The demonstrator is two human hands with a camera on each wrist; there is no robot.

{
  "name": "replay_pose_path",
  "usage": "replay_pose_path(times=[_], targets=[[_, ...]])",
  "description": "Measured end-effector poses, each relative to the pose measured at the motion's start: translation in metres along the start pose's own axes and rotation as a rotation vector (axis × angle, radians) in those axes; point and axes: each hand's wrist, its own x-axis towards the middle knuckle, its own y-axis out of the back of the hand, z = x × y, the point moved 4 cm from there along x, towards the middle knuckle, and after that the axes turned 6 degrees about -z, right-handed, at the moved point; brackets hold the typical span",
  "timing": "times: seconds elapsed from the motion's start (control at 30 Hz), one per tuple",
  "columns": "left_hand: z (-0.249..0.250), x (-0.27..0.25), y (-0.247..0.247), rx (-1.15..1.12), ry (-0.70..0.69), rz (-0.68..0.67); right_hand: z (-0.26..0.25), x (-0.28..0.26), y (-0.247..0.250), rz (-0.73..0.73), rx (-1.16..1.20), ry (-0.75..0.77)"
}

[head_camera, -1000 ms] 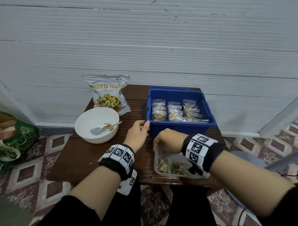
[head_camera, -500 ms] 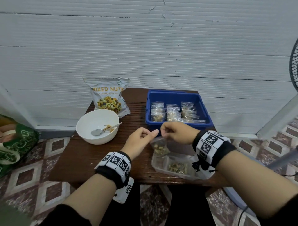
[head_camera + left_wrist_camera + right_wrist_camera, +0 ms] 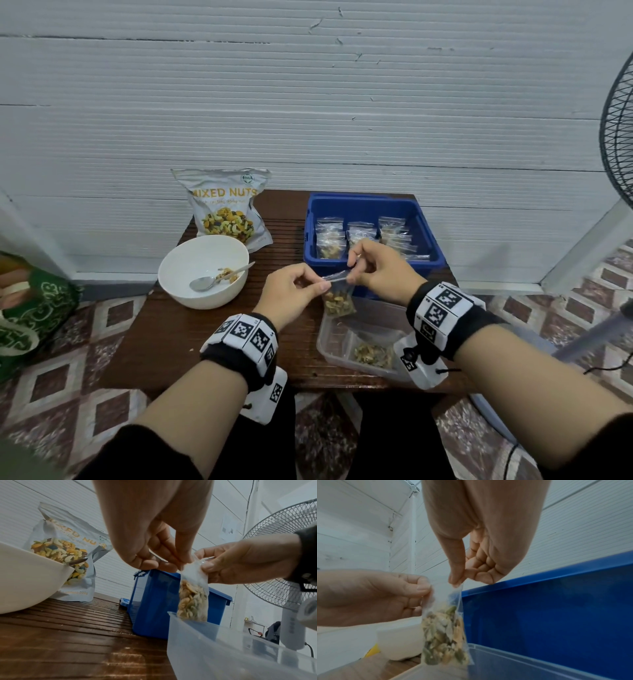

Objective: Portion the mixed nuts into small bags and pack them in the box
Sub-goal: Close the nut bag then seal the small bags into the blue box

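Note:
A small clear bag of nuts [image 3: 339,298] [image 3: 193,599] [image 3: 444,634] hangs upright above the near-left corner of a clear plastic tub [image 3: 330,339]. My left hand [image 3: 294,291] [image 3: 173,562] [image 3: 418,589] pinches the bag's top left corner. My right hand [image 3: 368,270] [image 3: 460,580] [image 3: 205,563] pinches its top right corner. Behind them stands the blue box [image 3: 373,205] [image 3: 154,601] [image 3: 556,608] with rows of filled small bags [image 3: 363,236]. One more filled bag [image 3: 371,354] lies in the tub.
A white bowl [image 3: 203,270] with a spoon [image 3: 214,279] and a few nuts sits at the left of the brown slatted table [image 3: 164,342]. The mixed nuts pouch [image 3: 226,209] leans on the wall behind it. A standing fan [image 3: 616,137] is at the right.
My right hand lifted a filled bag out of the clear tub. My left hand came across from the box rim and took hold of the bag's other top corner.

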Motion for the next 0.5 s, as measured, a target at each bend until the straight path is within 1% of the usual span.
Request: replay_pose_path(times=[0.07, 0.17, 0.37, 0.5], targets=[[0.001, 0.001, -0.001, -0.046, 0.004, -0.031, 0.000, 0.000, 0.001, 0.027, 0.008, 0.004], [0.006, 0.000, -0.004, -0.098, 0.004, -0.066, -0.002, 0.000, 0.003, 0.024, 0.030, 0.014], [0.011, 0.002, -0.004, -0.002, -0.011, -0.039, -0.007, -0.006, -0.003, -0.022, 0.095, 0.062], [0.013, 0.001, -0.006, 0.013, -0.011, -0.068, -0.006, -0.004, -0.001, -0.010, 0.070, 0.032]])
